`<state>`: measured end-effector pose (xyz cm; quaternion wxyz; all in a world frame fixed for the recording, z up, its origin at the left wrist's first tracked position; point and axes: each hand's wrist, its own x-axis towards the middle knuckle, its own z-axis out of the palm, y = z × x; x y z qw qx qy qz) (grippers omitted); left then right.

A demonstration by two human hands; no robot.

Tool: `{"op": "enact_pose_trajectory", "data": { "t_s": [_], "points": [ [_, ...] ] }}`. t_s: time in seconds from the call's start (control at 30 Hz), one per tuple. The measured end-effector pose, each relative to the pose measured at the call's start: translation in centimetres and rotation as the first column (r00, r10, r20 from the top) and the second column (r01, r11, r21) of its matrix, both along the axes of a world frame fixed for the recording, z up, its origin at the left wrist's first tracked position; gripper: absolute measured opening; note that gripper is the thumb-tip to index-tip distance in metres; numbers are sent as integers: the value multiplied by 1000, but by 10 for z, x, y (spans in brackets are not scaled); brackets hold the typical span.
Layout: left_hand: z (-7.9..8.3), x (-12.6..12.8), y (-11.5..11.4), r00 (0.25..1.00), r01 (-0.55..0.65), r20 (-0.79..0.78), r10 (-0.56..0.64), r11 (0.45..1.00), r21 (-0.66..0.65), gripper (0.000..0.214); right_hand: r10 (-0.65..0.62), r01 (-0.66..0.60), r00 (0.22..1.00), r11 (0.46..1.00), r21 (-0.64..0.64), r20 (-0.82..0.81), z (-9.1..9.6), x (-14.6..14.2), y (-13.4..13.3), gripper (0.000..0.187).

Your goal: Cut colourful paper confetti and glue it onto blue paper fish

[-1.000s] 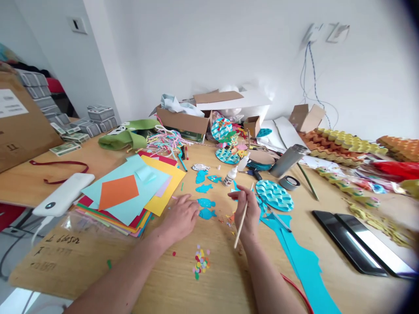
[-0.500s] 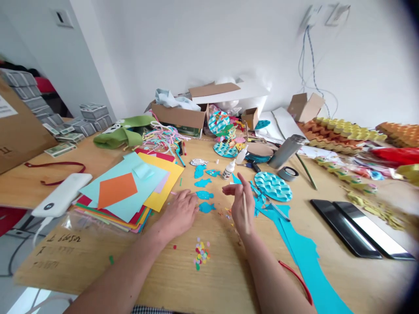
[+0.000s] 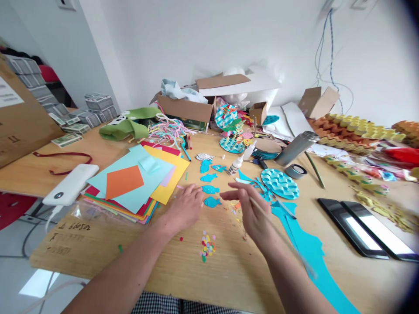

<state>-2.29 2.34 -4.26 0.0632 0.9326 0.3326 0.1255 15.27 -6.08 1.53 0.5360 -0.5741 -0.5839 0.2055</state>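
My left hand (image 3: pixel 186 210) rests palm down on the wooden table (image 3: pixel 98 248), its fingers loosely curled beside a blue paper fish (image 3: pixel 212 202). Three more blue fish (image 3: pixel 208 177) lie just beyond it. My right hand (image 3: pixel 250 212) hovers a little to the right, fingers partly stretched, pinching a thin wooden stick (image 3: pixel 281 235) that slants down to the right and is blurred. A small heap of coloured paper dots (image 3: pixel 207 247) lies between my forearms. A small glue bottle (image 3: pixel 236 164) stands behind the fish.
A stack of coloured paper sheets (image 3: pixel 137 185) lies left, with a white power bank (image 3: pixel 70 185) beside it. A blue woven paper disc (image 3: pixel 279 183), long blue paper strip (image 3: pixel 310 257), tape roll (image 3: pixel 295 171), metal flask (image 3: pixel 296 148) and two dark tablets (image 3: pixel 363 226) lie right. Cardboard boxes (image 3: pixel 186 111) crowd the back.
My right hand has tipped over, and the stick now points down and right instead of downward toward me. My left hand has stayed by the fish. The camera shifted slightly.
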Motion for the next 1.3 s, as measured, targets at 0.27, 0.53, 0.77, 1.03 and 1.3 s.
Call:
{"op": "enact_pose_trajectory", "data": {
  "t_s": [0.27,0.53,0.77,1.03,1.3],
  "points": [
    [0,-1,0,999,33,-43,-33,999,1,24,209,-212,922,977,-26,325,-37,-24,-67,25],
    [-4,-3,1,998,64,-22,-64,998,5,27,-181,186,898,982,25,401,-63,20,-106,20],
    [-4,-1,-1,997,72,4,-72,997,-24,26,-296,377,684,926,24,667,-95,74,-138,34],
    [0,-1,-2,998,58,-12,-59,997,-42,28,18,10,887,998,-59,461,-26,31,-73,15],
    [2,-2,-2,998,49,-23,-50,998,-28,28,553,-614,699,789,-15,454,-30,-14,-33,27]
  ]
}}
